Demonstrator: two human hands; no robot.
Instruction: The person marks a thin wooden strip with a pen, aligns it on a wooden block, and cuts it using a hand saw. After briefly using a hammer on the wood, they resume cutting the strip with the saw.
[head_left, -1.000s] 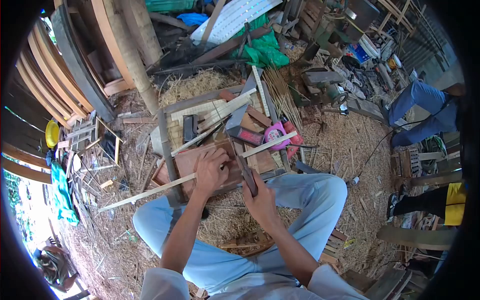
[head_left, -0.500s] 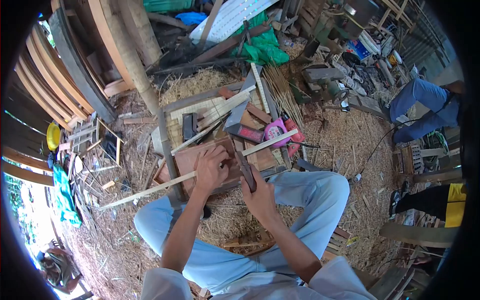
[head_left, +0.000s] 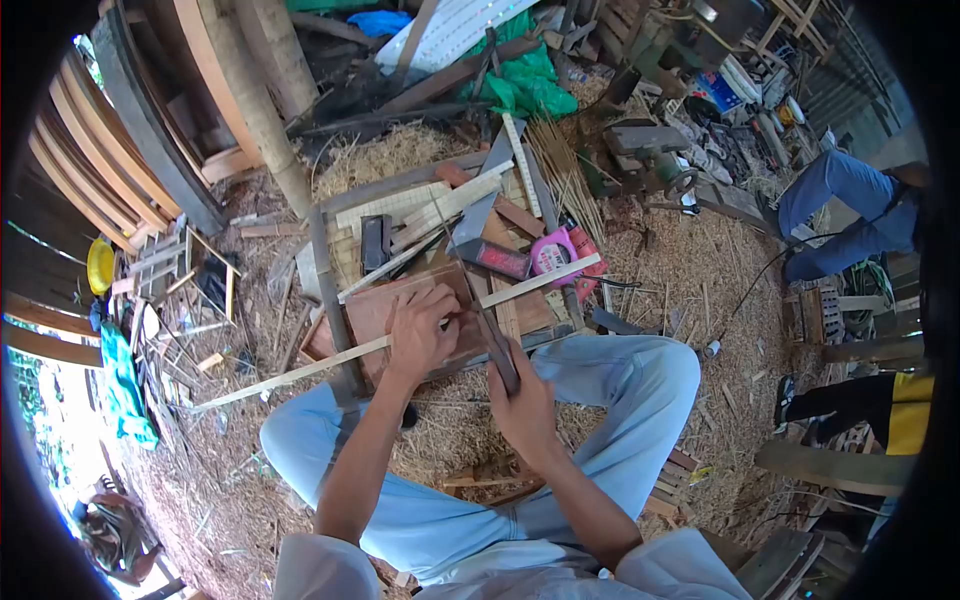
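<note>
My left hand [head_left: 424, 335] presses a long, thin wooden strip [head_left: 300, 374] down on a reddish-brown wooden board [head_left: 375, 312], fingers curled over it. The strip runs out on both sides of the hand. My right hand [head_left: 525, 408] is wrapped round the dark handle of a handsaw [head_left: 494, 350]. Its thin blade, seen nearly edge-on, crosses the strip just right of my left hand and points away from me. Whether the teeth have cut into the wood cannot be made out.
Beyond the board, a low wooden frame holds a pink tape measure [head_left: 553, 258], a dark block [head_left: 377, 242] and several wood offcuts. Shavings cover the ground. Curved timbers [head_left: 150, 130] stand at left. People's legs [head_left: 835, 205] show at right, near a cable.
My right hand has drawn the saw slightly back towards me, and more of its thin blade shows beyond the strip. The left hand keeps its place on the strip.
</note>
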